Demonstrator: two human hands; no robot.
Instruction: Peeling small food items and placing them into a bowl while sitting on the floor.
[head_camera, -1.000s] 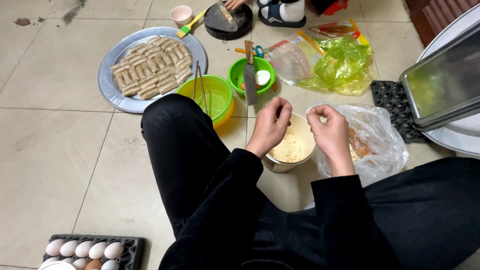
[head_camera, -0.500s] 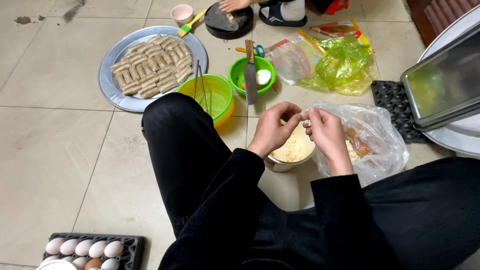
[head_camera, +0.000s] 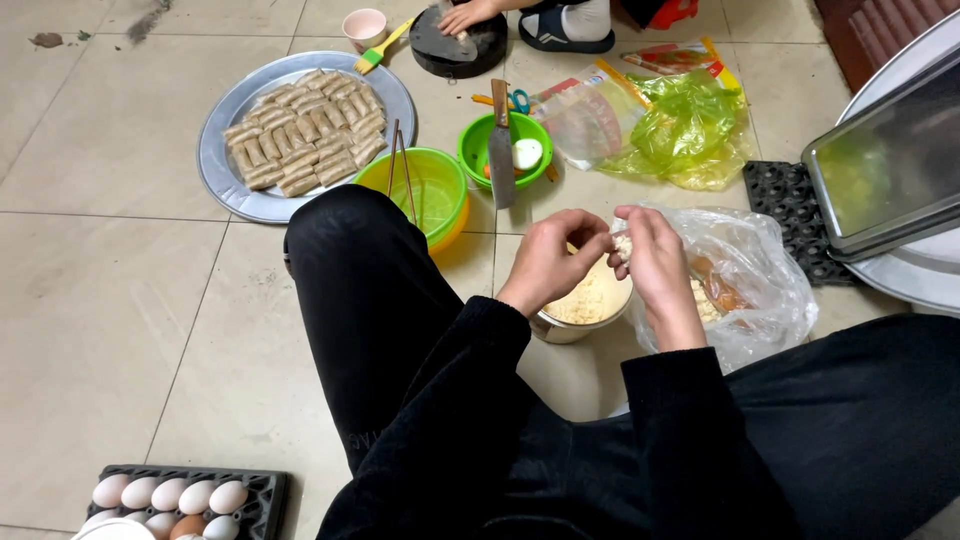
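On the tiled floor, where the person sits in black clothes, things lie like this:

Left hand (head_camera: 548, 262): raised over the white bowl (head_camera: 590, 310), fingers curled inward toward the other hand; from here I cannot tell whether it actually grips anything.
Right hand (head_camera: 655, 262): just beside the left, fingertips pinched on a small crumb-coated piece (head_camera: 623, 244) held above the bowl.
White bowl: on the floor between the person's knees, directly under both hands, with pale yellow crumbs inside.
Clear plastic bag (head_camera: 750, 285): touching the bowl on its right, slumped open, with orange and pale contents showing through.
Yellow-green bowl (head_camera: 425, 190): near the left knee, a pair of chopsticks (head_camera: 400, 165) leaning across its rim.
Small green bowl (head_camera: 505, 150): beyond the hands, a cleaver (head_camera: 500, 150) laid across it and a white egg-like thing inside.
Round metal tray (head_camera: 225, 170): further left, packed with rows of pale rolls (head_camera: 305, 130).
Egg carton (head_camera: 260, 495): at the near left corner, dark, holding pale eggs.
Green and clear bags (head_camera: 670, 125): crumpled beyond the small green bowl.
Another person's hand (head_camera: 465, 15): at the far edge, resting on a dark round board (head_camera: 455, 50), well apart from the seated person's hands.
Metal tray (head_camera: 885, 160): at the right edge, rectangular, tilted on a round tray.
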